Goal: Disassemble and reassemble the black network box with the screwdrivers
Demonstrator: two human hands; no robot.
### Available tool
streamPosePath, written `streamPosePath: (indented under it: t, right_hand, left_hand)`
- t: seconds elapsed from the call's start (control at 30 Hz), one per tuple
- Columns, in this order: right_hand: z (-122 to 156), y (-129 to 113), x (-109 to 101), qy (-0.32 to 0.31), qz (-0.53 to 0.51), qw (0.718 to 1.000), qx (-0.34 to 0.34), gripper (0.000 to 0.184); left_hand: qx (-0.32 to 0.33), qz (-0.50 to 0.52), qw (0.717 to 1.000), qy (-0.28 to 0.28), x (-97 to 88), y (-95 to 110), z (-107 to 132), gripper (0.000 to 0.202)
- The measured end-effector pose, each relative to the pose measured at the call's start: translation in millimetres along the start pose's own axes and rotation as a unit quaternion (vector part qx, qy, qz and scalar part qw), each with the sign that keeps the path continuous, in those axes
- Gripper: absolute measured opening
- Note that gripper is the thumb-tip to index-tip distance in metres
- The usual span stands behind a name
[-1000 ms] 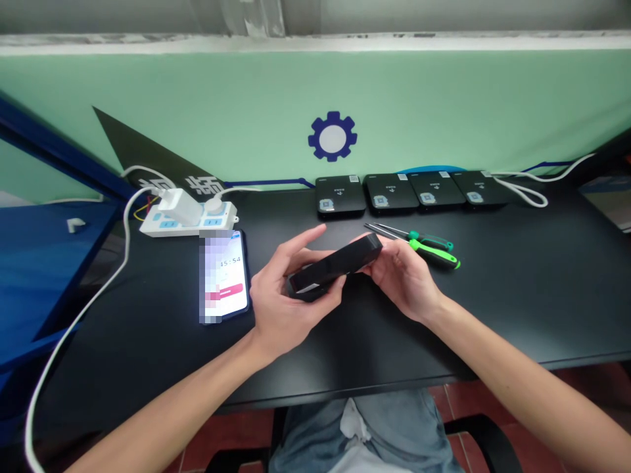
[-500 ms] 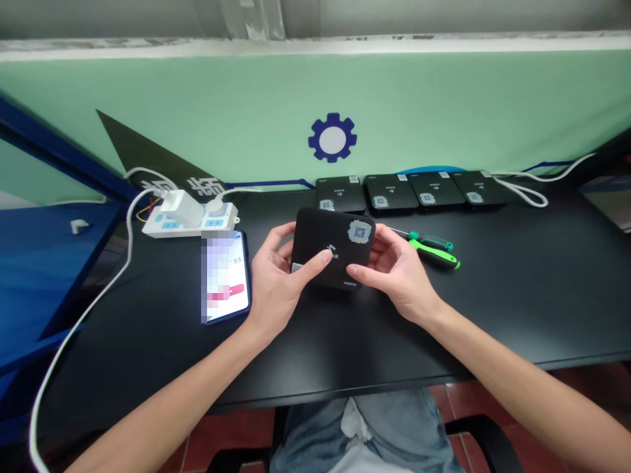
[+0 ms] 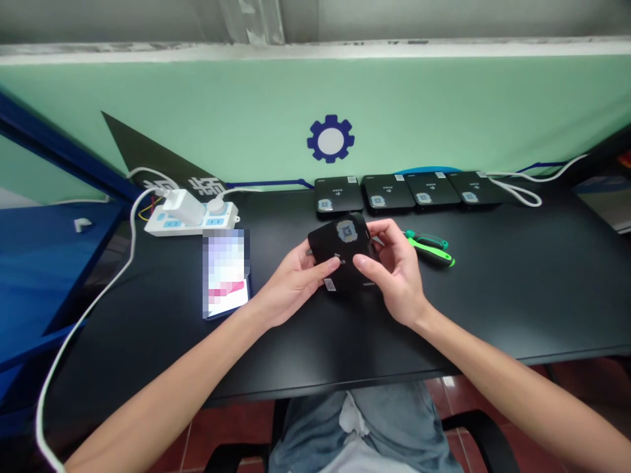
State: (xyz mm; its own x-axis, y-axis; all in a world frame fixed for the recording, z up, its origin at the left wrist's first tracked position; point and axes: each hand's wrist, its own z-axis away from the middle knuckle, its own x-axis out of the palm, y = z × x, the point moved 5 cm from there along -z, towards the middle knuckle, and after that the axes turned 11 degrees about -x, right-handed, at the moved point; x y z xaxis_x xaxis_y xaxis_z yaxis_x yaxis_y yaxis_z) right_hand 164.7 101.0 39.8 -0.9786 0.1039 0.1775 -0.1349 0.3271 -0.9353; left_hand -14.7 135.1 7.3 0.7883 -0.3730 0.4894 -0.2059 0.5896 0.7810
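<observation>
Between my two hands, above the black table, is a flat black box [image 3: 352,279] with rounded corners, a small logo and a QR-code sticker near its far edge. My left hand [image 3: 300,279] grips its left side, thumb on the top face and the other fingers mostly hidden underneath. On the right side my right hand [image 3: 394,269] holds it too, thumb pressed on top and fingers around the edge. The box is tilted. Just beyond my right hand lie a green-handled screwdriver [image 3: 431,252] and a second, darker green handle [image 3: 428,238].
Several similar black boxes [image 3: 339,194] stand in a row along the green wall. A white power strip [image 3: 192,219] with plugs and a phone [image 3: 227,272] with a lit screen are at left. White cables [image 3: 517,190] lie at the back right.
Both hands have turned the box, swinging its far left corner outward and down and tilting it. My left hand has moved right and my right thumb has slid further onto the top face.
</observation>
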Motion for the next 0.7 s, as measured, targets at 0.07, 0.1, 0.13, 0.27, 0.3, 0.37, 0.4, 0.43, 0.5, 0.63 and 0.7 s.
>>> streamPosePath:
  t: [0.07,0.1,0.13,0.27,0.3,0.37,0.4,0.43,0.5,0.63,0.7]
  right_hand:
    - [-2.8,5.3,-0.8,0.008,-0.044,0.997,0.055,0.035]
    - [-4.1,8.0,-1.5,0.011,-0.058,0.995,0.080,0.037]
    - [-5.3,10.5,-2.2,0.012,-0.066,0.992,0.102,0.039]
    - [-8.7,17.9,-2.9,0.009,-0.098,0.979,0.177,0.053]
    - [-9.3,18.9,-2.7,0.008,-0.105,0.976,0.192,0.056]
    - [-10.3,20.3,-2.5,0.005,-0.115,0.970,0.216,0.059]
    - [-10.6,20.8,-2.6,0.005,-0.118,0.967,0.226,0.060]
    - [-10.8,21.3,-2.9,0.006,-0.120,0.965,0.234,0.059]
    - [-10.6,22.2,-3.9,0.009,-0.121,0.962,0.246,0.057]
    - [-8.8,23.7,-7.5,0.021,-0.114,0.958,0.264,0.045]
    - [-8.1,24.6,-10.0,0.025,-0.107,0.957,0.269,0.038]
  left_hand:
    - [-0.013,0.012,1.000,0.005,0.2,1.2,-0.2,0.053]
    - [-0.020,0.015,1.000,0.011,0.1,1.8,-0.3,0.053]
    - [-0.028,0.018,0.999,0.016,-0.1,2.4,-0.3,0.052]
    - [-0.063,0.034,0.997,-0.006,1.0,2.3,-2.1,0.049]
    - [-0.067,0.039,0.997,-0.012,0.9,2.0,-2.9,0.050]
    - [-0.068,0.045,0.997,-0.011,-0.8,1.7,-4.6,0.049]
    - [-0.066,0.048,0.997,-0.005,-1.9,1.7,-5.4,0.048]
    - [-0.065,0.049,0.997,0.001,-2.9,1.8,-5.9,0.047]
    - [-0.066,0.048,0.997,0.015,-3.3,1.9,-6.0,0.048]
    - [-0.058,0.051,0.995,0.056,-1.4,4.3,-1.6,0.043]
    - [-0.037,0.061,0.995,0.064,0.5,7.3,1.5,0.036]
